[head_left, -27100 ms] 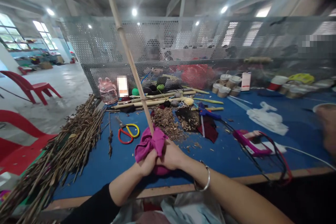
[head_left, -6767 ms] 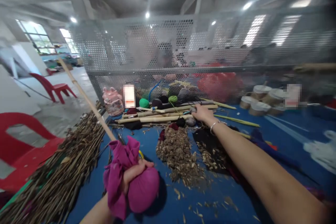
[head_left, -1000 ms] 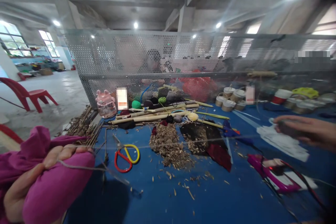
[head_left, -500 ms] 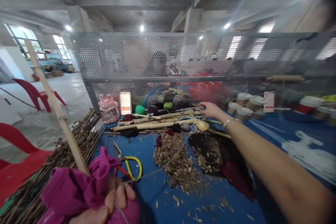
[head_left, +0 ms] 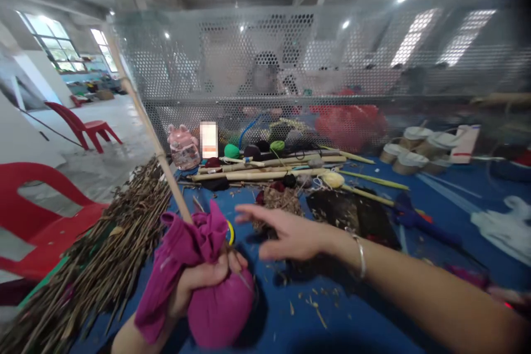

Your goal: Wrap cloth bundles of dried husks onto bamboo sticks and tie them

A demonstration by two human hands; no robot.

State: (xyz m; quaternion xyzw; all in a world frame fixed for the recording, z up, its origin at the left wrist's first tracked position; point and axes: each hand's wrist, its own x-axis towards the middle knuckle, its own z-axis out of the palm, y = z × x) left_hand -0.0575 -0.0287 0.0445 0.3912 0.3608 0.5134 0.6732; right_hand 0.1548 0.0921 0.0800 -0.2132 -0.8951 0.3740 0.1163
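My left hand (head_left: pixel 207 275) is wrapped round the gathered neck of a magenta cloth bundle (head_left: pixel 222 315), whose lower part bulges round. A bamboo stick (head_left: pixel 161 157) rises tilted out of the top of the cloth. Thin grey string shows by my left fingers. To the right of the bundle my right hand (head_left: pixel 292 235) hovers with fingers stretched apart, holding nothing. Behind the bundle, scissors show only part of a yellow handle (head_left: pixel 231 234). A heap of dry plant bits (head_left: pixel 286 198) is partly hidden by my right hand.
Dry stalks (head_left: pixel 112 238) lie along the left edge beside red chairs (head_left: pixel 53 204). Bamboo sticks (head_left: pixel 265 175), yarn balls (head_left: pixel 231 150) and a pink bottle (head_left: pixel 183 146) line the back before a perforated screen (head_left: pixel 232 77). Cups (head_left: pixel 409 160) and a white plastic bag (head_left: pixel 508 227) are at right.
My right hand has come back from the sticks at the rear towards the bundle, and its fingers have spread. The view has shifted, and more of the bundle shows in my left hand.
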